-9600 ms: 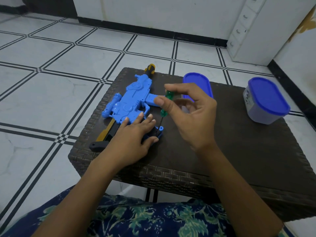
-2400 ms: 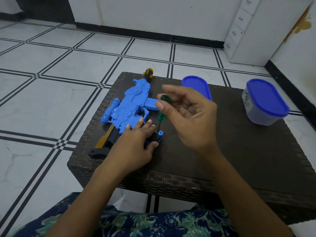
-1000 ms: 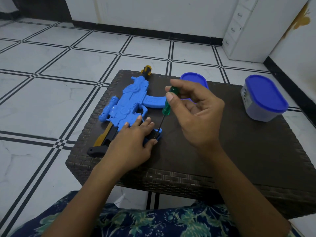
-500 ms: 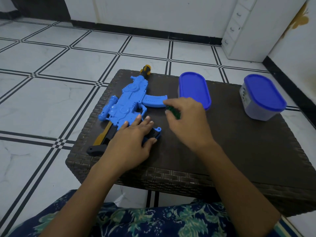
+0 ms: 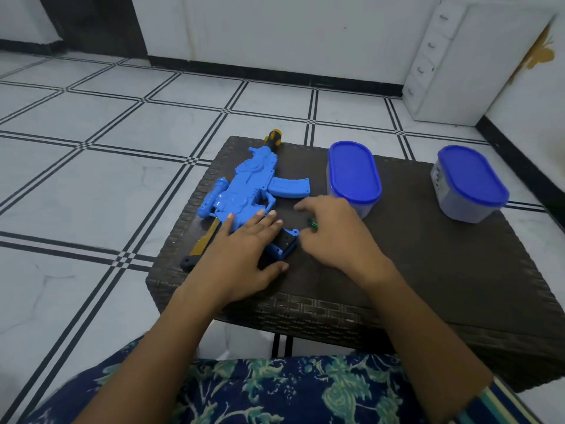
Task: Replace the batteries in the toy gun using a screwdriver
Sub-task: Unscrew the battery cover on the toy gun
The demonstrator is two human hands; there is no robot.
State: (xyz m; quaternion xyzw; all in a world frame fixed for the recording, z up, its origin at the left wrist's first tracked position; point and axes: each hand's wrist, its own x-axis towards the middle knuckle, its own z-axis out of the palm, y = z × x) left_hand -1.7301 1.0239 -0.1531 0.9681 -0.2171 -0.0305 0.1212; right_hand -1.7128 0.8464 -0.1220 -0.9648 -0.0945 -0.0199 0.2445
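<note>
So the person sits at a low dark woven table (image 5: 428, 270), and the blue toy gun (image 5: 253, 185) lies flat on its side near the table's left edge. Its orange-and-black muzzle points at the far edge, and the yellow-and-black stock end points toward the near left corner.

The left hand (image 5: 241, 249) lies palm down on the rear half of the gun. Its fingers are straight and close together, with the thumb stuck out sideways right by the grip (image 5: 286, 241), which shows a black panel in a blue frame.

The right hand (image 5: 339, 237) is low over the table just right of that grip, palm down, fingers loosely bent. A bit of the green screwdriver (image 5: 312, 223) handle peeks out from under it. Honestly can't tell whether the hand grips it or just covers it.

A tub (image 5: 351, 175) with a blue lid stands just beyond the right hand, near the gun's magazine. A second tub (image 5: 470, 182) like it sits well apart, by the right edge.

Around the table are white floor tiles (image 5: 107, 185) with black lines and a white drawer unit (image 5: 440, 62) in the far corner. Blue floral cloth (image 5: 275, 390) covers the lap.
</note>
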